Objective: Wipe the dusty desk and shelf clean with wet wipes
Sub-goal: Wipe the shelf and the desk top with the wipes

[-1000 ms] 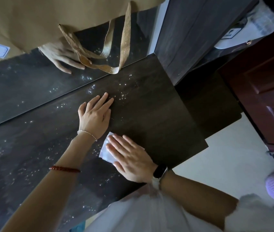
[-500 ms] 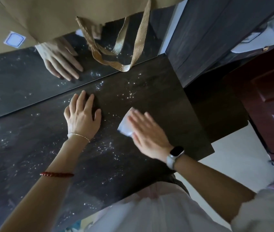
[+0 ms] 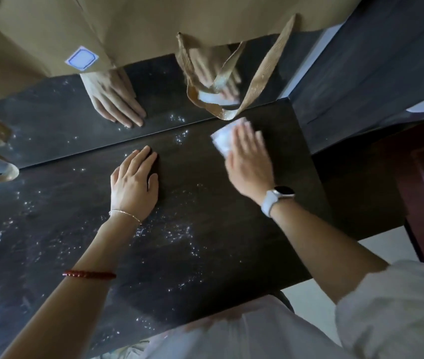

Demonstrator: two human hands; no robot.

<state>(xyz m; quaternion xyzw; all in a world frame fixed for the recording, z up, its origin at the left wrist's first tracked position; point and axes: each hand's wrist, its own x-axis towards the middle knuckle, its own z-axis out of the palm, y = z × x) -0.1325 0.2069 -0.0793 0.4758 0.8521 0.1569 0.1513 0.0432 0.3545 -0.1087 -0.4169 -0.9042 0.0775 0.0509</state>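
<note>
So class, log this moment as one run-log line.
task: wipe desk | right hand: presses wipe near back edge | left hand: flat on desk | dust: remains

The right hand (image 3: 248, 161) is motion-blurred and covers most of the wet wipe (image 3: 222, 139).

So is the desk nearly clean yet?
Not yet. The patch near the right hand looks dust-free. That hand presses the wet wipe at the desk's back edge. White specks remain around the left hand, which rests flat.
</note>
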